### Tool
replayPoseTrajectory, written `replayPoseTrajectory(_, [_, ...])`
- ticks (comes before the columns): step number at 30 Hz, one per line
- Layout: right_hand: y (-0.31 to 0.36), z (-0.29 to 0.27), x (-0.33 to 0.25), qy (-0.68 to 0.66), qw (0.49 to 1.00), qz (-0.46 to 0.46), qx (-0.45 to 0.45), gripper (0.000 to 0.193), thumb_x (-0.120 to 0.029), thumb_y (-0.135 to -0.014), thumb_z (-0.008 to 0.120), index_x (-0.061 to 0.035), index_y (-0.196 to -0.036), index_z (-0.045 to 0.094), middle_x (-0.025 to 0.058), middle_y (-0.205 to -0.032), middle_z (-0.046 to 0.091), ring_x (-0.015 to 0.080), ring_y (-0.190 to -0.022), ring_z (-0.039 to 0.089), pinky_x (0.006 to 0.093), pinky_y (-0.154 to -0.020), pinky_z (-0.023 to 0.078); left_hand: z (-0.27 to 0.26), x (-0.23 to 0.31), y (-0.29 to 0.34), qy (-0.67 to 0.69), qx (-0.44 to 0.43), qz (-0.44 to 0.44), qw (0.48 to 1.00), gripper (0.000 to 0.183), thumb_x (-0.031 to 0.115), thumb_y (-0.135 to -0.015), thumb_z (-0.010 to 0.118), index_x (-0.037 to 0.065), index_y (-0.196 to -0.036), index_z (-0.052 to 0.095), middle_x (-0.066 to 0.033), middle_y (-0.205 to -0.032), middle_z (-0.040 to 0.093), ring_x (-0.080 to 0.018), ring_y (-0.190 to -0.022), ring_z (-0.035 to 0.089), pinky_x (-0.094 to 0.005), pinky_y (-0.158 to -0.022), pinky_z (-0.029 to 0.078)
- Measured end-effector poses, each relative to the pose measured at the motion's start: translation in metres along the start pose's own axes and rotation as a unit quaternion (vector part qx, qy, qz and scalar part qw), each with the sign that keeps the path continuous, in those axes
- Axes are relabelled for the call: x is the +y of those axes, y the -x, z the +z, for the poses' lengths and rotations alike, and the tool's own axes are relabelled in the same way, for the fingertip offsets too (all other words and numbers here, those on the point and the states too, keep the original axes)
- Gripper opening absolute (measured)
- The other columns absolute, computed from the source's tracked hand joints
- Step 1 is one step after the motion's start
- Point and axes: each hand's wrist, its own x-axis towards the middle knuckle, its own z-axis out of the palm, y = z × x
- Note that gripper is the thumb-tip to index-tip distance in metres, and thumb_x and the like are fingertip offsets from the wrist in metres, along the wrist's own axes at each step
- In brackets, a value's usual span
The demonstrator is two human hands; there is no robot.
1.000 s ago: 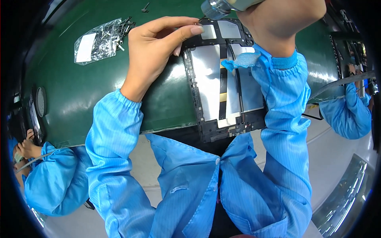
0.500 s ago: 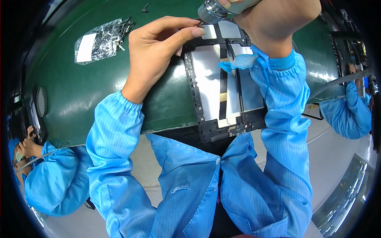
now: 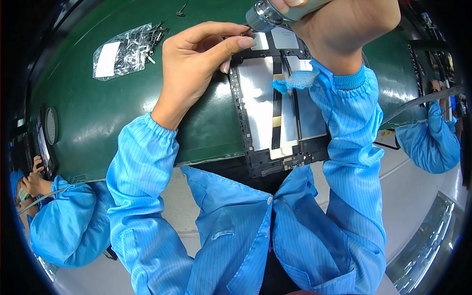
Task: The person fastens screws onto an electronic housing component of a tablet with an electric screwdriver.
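Observation:
At the top of the view my right hand [image 3: 346,27] is closed around an electric screwdriver [image 3: 263,17] with a pale grey body and a ribbed metal collar. Its thin bit points down at the upper left corner of an opened tablet [image 3: 259,105]. The tablet has a black frame, silver panels and a dark strip down its middle. My left hand [image 3: 196,56] reaches that same corner, thumb and forefinger pinched beside the bit. Whatever lies between those fingertips is too small to make out. A blue cloth tie hangs from my right cuff over the tablet.
A clear plastic bag [image 3: 123,54] of small metal and black parts lies on the green table [image 3: 98,132] to the left, with one loose black part [image 3: 182,10] behind it. Co-workers in blue sleeves [image 3: 64,221] sit at both sides. The tablet's near end overhangs the table edge.
Both hands have shifted very slightly, the left a little to the right and the screwdriver's head a touch lower. The tablet stays in place.

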Motion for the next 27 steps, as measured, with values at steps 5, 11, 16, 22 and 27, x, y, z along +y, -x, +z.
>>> replayPoseTrajectory(5, [0.002,0.007,-0.006,-0.318,0.943,0.060,0.074,0.029,-0.016,-0.104,0.040,0.0070,-0.109,0.056,0.0332,-0.114,0.056,0.0189,-0.049,0.058,0.0315,-0.046,0.053,-0.001,0.000,0.002,0.030,0.002,-0.007,1.000,0.019,0.001,-0.087,0.076,0.000,-0.106,0.075,-0.0062,-0.088,0.075,-0.0044,-0.061,0.055,-0.0173,-0.054,0.043])
replayPoseTrajectory(11, [0.009,0.000,-0.009,0.027,0.998,-0.048,-0.017,0.028,-0.016,-0.105,0.039,0.0069,-0.110,0.055,0.0334,-0.115,0.055,0.0188,-0.049,0.058,0.0316,-0.046,0.053,0.002,0.003,0.001,0.045,0.000,-0.029,0.999,0.020,0.002,-0.087,0.077,-0.001,-0.106,0.074,-0.0069,-0.088,0.074,-0.0044,-0.060,0.056,-0.0169,-0.053,0.043])
replayPoseTrajectory(16, [-0.003,0.007,-0.017,-0.304,0.936,0.136,0.112,0.030,-0.017,-0.104,0.040,0.0066,-0.108,0.057,0.0333,-0.114,0.056,0.0193,-0.049,0.057,0.0316,-0.046,0.053,0.004,0.003,0.001,0.033,0.006,-0.032,0.999,0.020,0.002,-0.086,0.077,-0.001,-0.105,0.074,-0.0072,-0.088,0.074,-0.0038,-0.060,0.056,-0.0165,-0.052,0.043])
replayPoseTrajectory(22, [0.005,-0.002,-0.009,0.012,1.000,-0.023,-0.007,0.030,-0.018,-0.102,0.041,0.0068,-0.107,0.058,0.0331,-0.114,0.056,0.0198,-0.048,0.057,0.0315,-0.045,0.052,0.004,0.006,0.001,0.006,0.012,-0.035,0.999,0.031,-0.001,-0.084,0.079,-0.001,-0.114,0.071,-0.0028,-0.085,0.071,-0.0011,-0.061,0.054,-0.0165,-0.052,0.040])
replayPoseTrajectory(27, [-0.004,-0.001,0.002,-0.084,0.995,0.041,0.026,0.030,-0.017,-0.098,0.047,0.0093,-0.106,0.057,0.0298,-0.105,0.061,0.0185,-0.046,0.056,0.0304,-0.045,0.050,-0.028,0.007,-0.024,-0.035,0.036,-0.039,0.998,0.033,0.022,-0.099,0.062,-0.002,-0.120,0.067,0.0056,-0.066,0.044,0.0000,-0.052,0.035,-0.0197,-0.046,0.025])
